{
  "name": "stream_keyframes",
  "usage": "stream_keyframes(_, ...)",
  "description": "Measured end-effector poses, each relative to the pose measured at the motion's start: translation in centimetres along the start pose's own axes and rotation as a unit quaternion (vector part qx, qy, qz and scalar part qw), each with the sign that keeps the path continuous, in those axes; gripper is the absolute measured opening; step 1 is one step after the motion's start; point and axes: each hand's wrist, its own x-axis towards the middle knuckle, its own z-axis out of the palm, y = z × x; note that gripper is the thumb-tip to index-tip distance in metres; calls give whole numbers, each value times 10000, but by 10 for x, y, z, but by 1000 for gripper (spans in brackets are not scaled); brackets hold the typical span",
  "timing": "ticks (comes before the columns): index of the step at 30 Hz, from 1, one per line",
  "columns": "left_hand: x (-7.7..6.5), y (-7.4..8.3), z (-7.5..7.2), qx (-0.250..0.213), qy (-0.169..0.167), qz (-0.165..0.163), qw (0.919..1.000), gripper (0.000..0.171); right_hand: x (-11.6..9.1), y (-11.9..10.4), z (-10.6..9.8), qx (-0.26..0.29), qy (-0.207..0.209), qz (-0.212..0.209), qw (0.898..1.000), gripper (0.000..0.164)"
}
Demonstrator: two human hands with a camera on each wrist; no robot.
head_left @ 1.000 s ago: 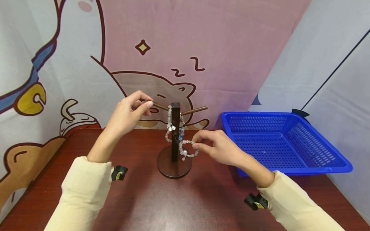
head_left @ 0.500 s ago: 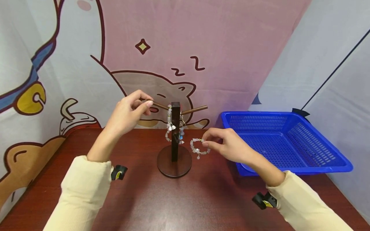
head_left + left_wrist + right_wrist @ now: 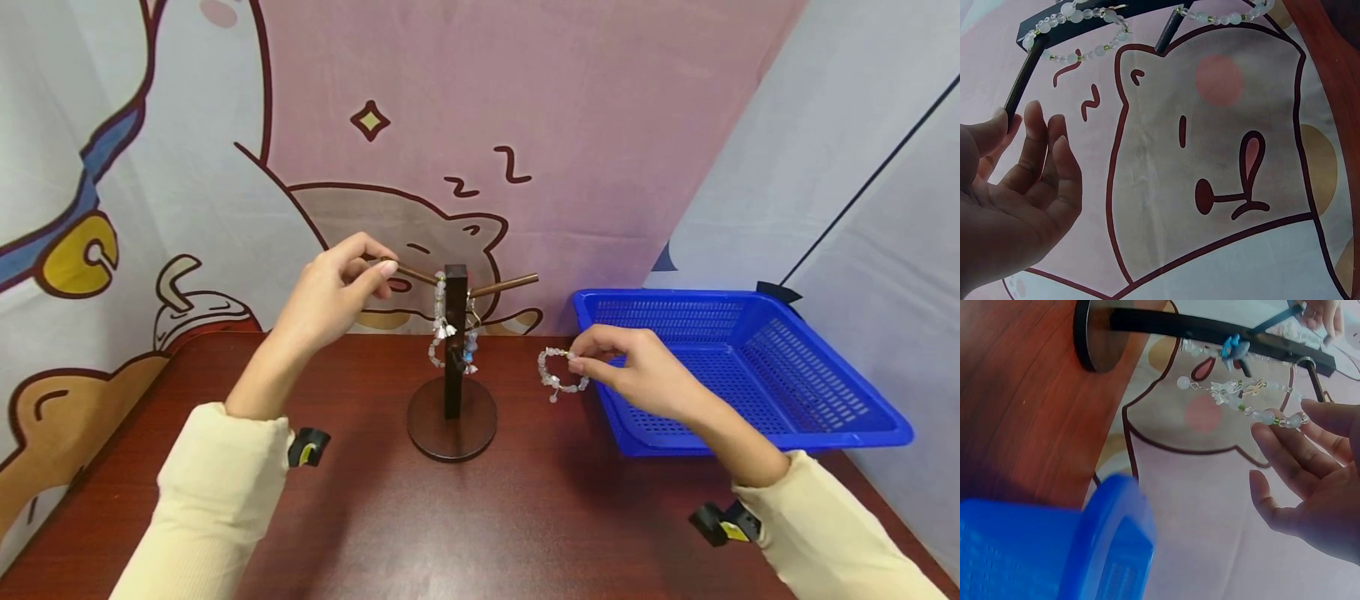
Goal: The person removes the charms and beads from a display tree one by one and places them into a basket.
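Observation:
My right hand (image 3: 637, 371) pinches a pale beaded bracelet (image 3: 553, 379) between thumb and fingertips, beside the left rim of the blue basket. A small bead charm dangles below the bracelet; in the right wrist view its clear and green beads (image 3: 1263, 417) show close up. With thumb and fingers, my left hand (image 3: 337, 287) pinches the end of the upper left peg (image 3: 416, 274) of a dark wooden stand (image 3: 454, 350). Another beaded bracelet (image 3: 439, 308) with a white tassel hangs on that peg near the post. Blue-beaded jewelry (image 3: 471, 346) hangs on the post's right side.
A blue plastic basket (image 3: 750, 442) with perforated walls stands on the right of the red-brown table (image 3: 360, 517). The stand's upper right peg (image 3: 506, 286) sticks out toward the basket. A cartoon-printed cloth (image 3: 585, 125) rises behind the table.
My right hand has carried the pinched bracelet rightward, away from the stand and up to the basket's left edge. The left hand has stayed on the peg end.

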Motion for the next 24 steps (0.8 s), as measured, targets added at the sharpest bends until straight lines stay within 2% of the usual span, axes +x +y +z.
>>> stream_keyframes(8,0,0,0,-12,16,18,10000,16,-15,12,-17,-232,63,498,9985,6)
stream_keyframes(24,0,0,0,16,14,3,10000,15,-48,35,-46,-672,290,871,9935,4)
